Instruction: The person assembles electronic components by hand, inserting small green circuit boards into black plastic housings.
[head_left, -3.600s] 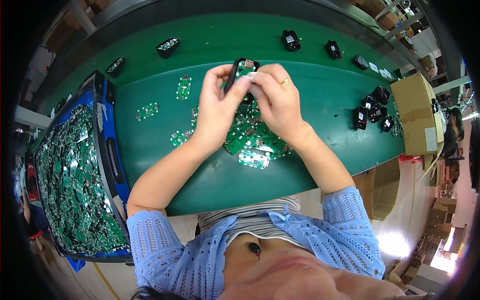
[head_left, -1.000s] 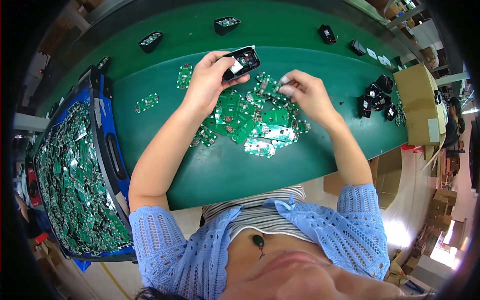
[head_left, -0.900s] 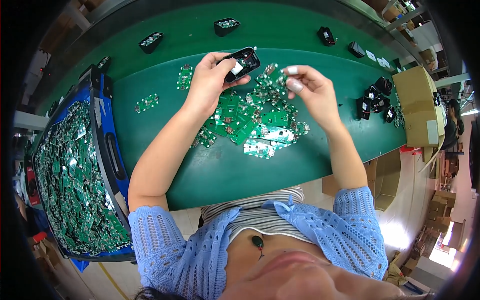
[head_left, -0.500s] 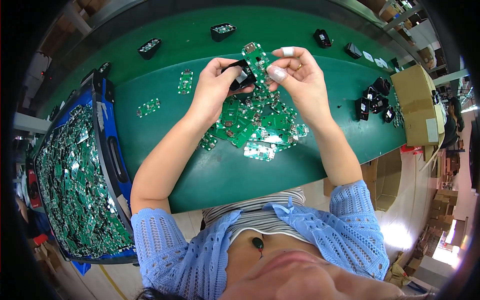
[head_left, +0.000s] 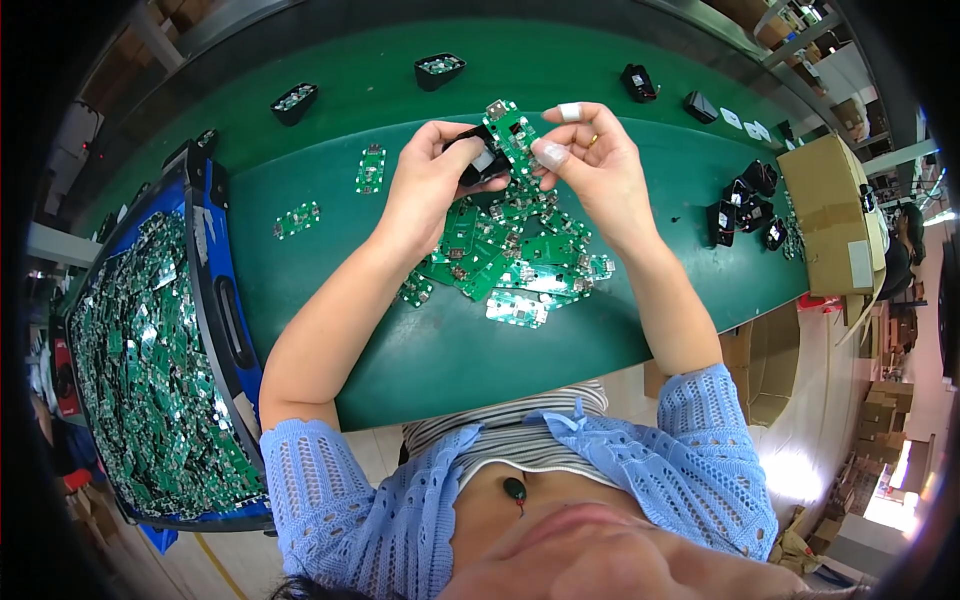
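My left hand (head_left: 432, 175) is closed round a small black plastic housing (head_left: 487, 168), its thumb laid across the open side. Beside it, my right hand (head_left: 592, 160) pinches the lower edge of a green circuit board (head_left: 510, 130) between thumb and fingers. The board stands tilted right against the housing; whether any part of it sits inside cannot be made out. White tape wraps one finger and the thumb of the right hand. Beneath both hands lies a loose pile of green circuit boards (head_left: 485, 262) on the green table (head_left: 440, 365). Two single boards (head_left: 370, 170) lie to the left.
A blue and black crate (head_left: 225, 290) full of circuit boards stands at the left. Several black housings (head_left: 735, 215) cluster at the right, near a cardboard box (head_left: 825, 220). On the far green strip sit filled housings (head_left: 440, 68) and another housing with wires (head_left: 639, 82).
Both hands keep their holds with only slight shifts of board and fingers. The housings on the far strip have moved a little to the left.
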